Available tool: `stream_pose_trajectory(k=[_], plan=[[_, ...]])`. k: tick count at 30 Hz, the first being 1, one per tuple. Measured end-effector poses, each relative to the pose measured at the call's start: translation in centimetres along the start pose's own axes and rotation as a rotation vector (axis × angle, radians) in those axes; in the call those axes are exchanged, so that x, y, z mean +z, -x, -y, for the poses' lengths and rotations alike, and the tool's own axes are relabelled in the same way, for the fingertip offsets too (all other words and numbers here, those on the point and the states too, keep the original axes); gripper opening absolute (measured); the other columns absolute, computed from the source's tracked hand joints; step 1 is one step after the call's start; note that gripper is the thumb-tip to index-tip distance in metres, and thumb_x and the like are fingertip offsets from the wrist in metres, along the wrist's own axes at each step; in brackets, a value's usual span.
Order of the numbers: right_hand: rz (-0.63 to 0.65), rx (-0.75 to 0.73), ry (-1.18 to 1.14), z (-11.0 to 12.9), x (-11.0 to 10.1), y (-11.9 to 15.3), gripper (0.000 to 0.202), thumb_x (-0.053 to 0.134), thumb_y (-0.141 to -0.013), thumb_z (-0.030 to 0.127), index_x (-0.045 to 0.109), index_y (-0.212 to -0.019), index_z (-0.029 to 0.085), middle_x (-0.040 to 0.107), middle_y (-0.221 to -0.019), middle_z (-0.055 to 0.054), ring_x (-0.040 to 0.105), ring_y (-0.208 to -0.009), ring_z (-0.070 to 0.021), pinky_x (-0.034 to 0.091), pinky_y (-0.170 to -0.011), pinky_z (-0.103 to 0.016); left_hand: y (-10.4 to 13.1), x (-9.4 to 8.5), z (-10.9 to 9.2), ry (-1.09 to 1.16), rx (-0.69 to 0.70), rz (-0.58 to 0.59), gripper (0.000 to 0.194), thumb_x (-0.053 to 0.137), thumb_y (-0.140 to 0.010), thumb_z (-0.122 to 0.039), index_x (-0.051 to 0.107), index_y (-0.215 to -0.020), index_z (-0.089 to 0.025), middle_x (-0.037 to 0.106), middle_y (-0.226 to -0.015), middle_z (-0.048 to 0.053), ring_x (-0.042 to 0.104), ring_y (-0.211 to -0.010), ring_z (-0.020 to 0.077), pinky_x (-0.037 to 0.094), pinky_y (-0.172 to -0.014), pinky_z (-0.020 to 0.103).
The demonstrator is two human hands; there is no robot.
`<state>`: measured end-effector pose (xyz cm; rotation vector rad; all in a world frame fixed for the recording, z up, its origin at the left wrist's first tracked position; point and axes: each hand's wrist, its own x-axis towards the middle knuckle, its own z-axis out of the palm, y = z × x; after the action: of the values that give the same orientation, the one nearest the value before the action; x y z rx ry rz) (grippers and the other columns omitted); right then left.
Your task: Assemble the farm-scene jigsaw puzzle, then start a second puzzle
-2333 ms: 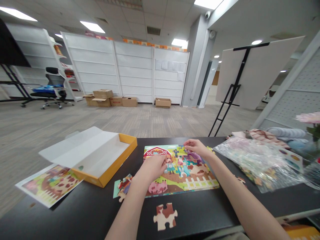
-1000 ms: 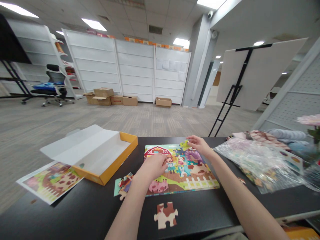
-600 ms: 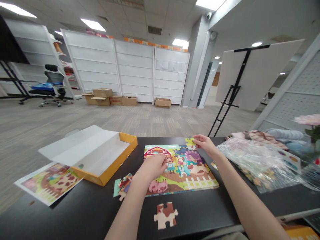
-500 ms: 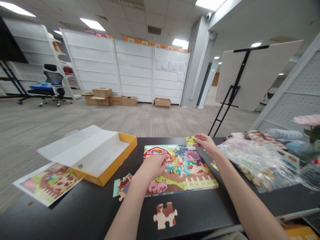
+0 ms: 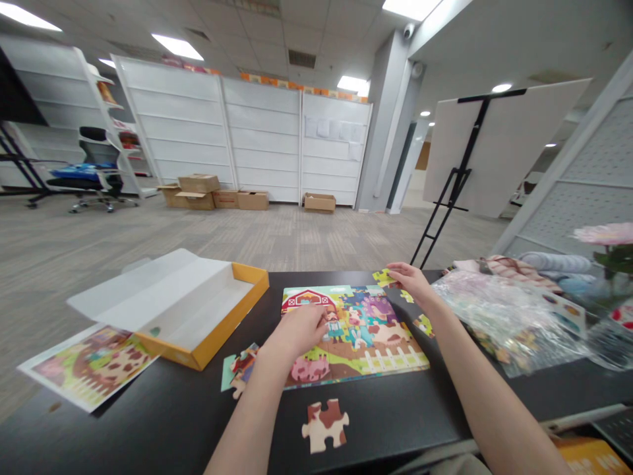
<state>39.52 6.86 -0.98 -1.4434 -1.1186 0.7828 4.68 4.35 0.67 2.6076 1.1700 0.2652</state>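
Head view: puzzle [image 5: 368, 333] under left hand [image 5: 301, 328]; yellow-green piece [image 5: 382, 278] touching right hand [image 5: 411, 282].

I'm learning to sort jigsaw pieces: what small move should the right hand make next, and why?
I'd probably have the right grip release the yellow-green piece onto the black table: it sits beyond the far edge of the puzzle, with another loose piece nearby.

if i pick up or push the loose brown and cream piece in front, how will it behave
The brown and cream piece is probably light and fairly stiff, being thin and lying without visible sag. It likely won't roll, since it rests flat on the black table. Its knobbed outline might catch neighbouring pieces.
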Motion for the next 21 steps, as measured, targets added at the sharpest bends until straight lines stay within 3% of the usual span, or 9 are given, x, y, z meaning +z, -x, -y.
stream_pose_trajectory(k=[4, 9, 14, 17, 21], plan=[[0.099, 0.019, 0.094, 0.8, 0.0, 1.3, 0.04, 0.084, -0.065, 0.04, 0.068, -0.095, 0.018, 0.074, -0.078, -0.003, 0.063, -0.056, -0.0103, 0.046, -0.05, -0.019, -0.2, -0.1, 0.3, 0.017, -0.003, 0.013, 0.014, 0.051, -0.088, -0.03, 0.062, -0.088, -0.021, 0.07, -0.097, 0.006, 0.066, -0.087, 0.0218, 0.045, -0.071, 0.029], [0.281, 0.024, 0.233, -0.3, 1.4, 3.4, 0.034, 0.083, -0.066, 0.036, 0.069, -0.09, 0.016, 0.074, -0.071, -0.003, 0.066, -0.06, -0.015, 0.049, -0.053, -0.022, -0.5, 0.1, 0.6, 0.001, -0.006, 0.027, 0.017, 0.052, -0.089, -0.031, 0.064, -0.095, -0.021, 0.071, -0.103, 0.008, 0.067, -0.094, 0.0236, 0.046, -0.076, 0.03], [0.211, -0.048, 0.386, -1.2, 2.8, 4.4, 0.025, 0.078, -0.071, 0.031, 0.068, -0.091, 0.018, 0.077, -0.079, -0.006, 0.073, -0.076, -0.0222, 0.055, -0.065, -0.028, -0.6, 0.4, 0.7, 0.026, -0.012, 0.028, 0.02, 0.053, -0.089, -0.035, 0.065, -0.097, -0.021, 0.071, -0.106, 0.009, 0.067, -0.097, 0.0246, 0.047, -0.079, 0.031], [0.115, -0.128, 0.492, -0.5, 1.0, 5.0, 0.022, 0.07, -0.08, 0.033, 0.069, -0.097, 0.018, 0.078, -0.089, -0.008, 0.073, -0.082, -0.0225, 0.056, -0.073, -0.03, -0.6, 0.2, 0.9, 0.044, -0.011, 0.032, 0.021, 0.053, -0.089, -0.036, 0.066, -0.097, -0.021, 0.071, -0.108, 0.009, 0.067, -0.099, 0.0249, 0.047, -0.079, 0.031], [-0.092, -0.177, 0.793, 0.5, -4.4, 7.0, 0.02, 0.059, -0.085, 0.032, 0.071, -0.095, 0.018, 0.077, -0.091, -0.008, 0.072, -0.081, -0.0213, 0.054, -0.076, -0.03, -0.7, 0.2, 1.3, 0.061, -0.003, 0.041, 0.022, 0.056, -0.087, -0.037, 0.067, -0.096, -0.02, 0.072, -0.107, 0.009, 0.066, -0.101, 0.0254, 0.046, -0.078, 0.03]])
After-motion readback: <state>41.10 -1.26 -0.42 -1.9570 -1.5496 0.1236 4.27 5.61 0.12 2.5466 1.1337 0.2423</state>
